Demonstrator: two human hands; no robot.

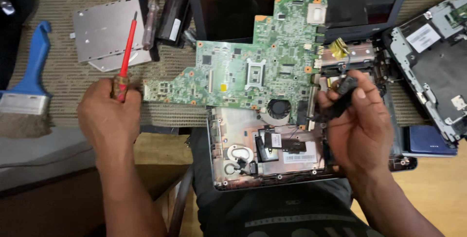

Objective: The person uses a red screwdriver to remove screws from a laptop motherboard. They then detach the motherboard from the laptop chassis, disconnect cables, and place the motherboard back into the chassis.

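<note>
Hands number two: the left hand [109,115], at lower left of centre, is closed around a red screwdriver [126,52] whose shaft points up the frame; the right hand [362,125], at right of centre, pinches a small black part [344,87] with dark wires trailing from it. One green board [253,66] lies in the middle, its lower edge overlapping one opened laptop base [262,169] that rests on the person's lap at bottom centre. A second screwdriver [151,20] with a clear handle lies at upper left beside one grey drive [104,32] and a black battery [175,13]. One blue-handled brush [26,91] sits at the far left edge. One dark screen [301,3] fills the top centre, and another stripped chassis [433,66] crowds the right edge, just beside the right hand. The bench [63,3] mat shows bare between brush and left hand; elsewhere parts lie close together, leaving little room.
</note>
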